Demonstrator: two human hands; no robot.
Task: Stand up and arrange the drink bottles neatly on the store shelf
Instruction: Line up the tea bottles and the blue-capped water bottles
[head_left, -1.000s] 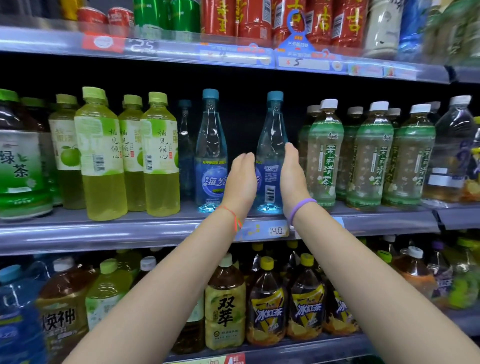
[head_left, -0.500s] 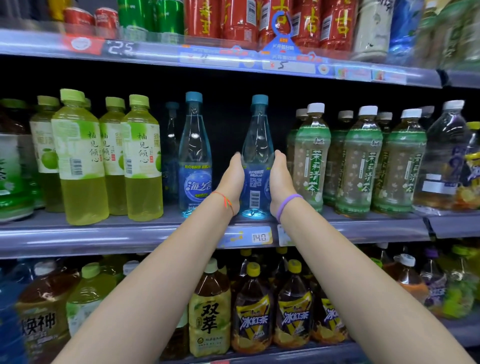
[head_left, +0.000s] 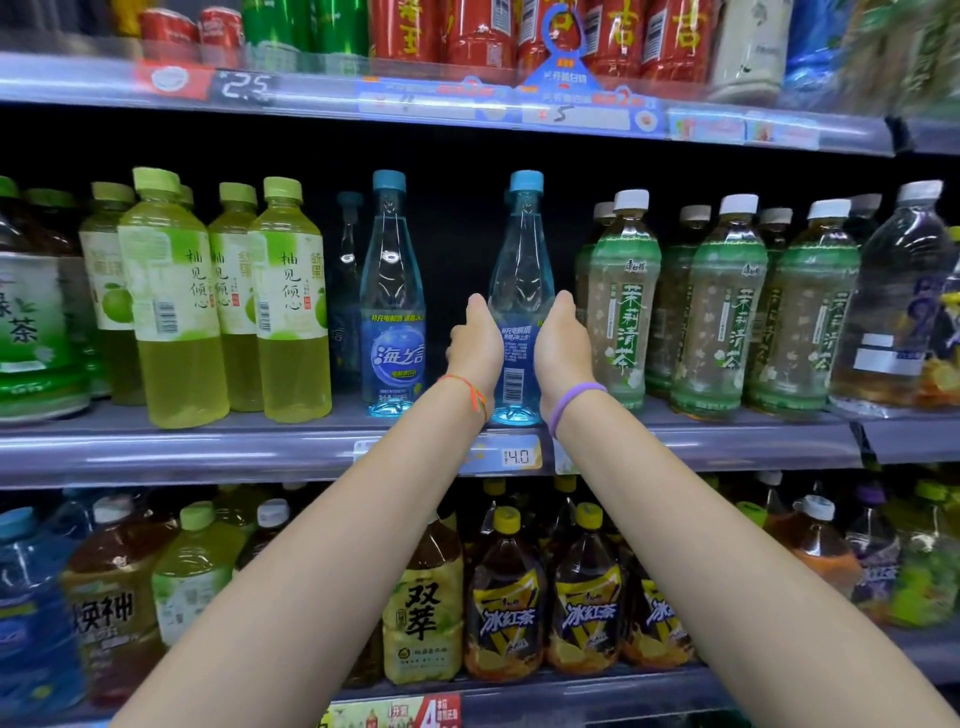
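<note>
A clear blue bottle (head_left: 521, 270) with a light-blue cap stands upright at the front of the middle shelf (head_left: 208, 447), its barcode side facing me. My left hand (head_left: 475, 345) presses its left side and my right hand (head_left: 563, 345) its right side, so the bottle sits clasped between both palms; the fingers reach behind it and are hidden. A second blue bottle (head_left: 393, 296) with its front label showing stands a gap to the left, with another one (head_left: 347, 280) behind it in the dark.
Yellow-green tea bottles (head_left: 291, 306) stand left of the blue ones, white-capped green jasmine tea bottles (head_left: 623, 301) close on the right. Red and green cans (head_left: 467, 31) fill the upper shelf; dark iced-tea bottles (head_left: 506, 597) line the lower shelf.
Both hands closed in from just apart and now clasp the blue bottle's sides. The bottle stays upright in about the same spot.
</note>
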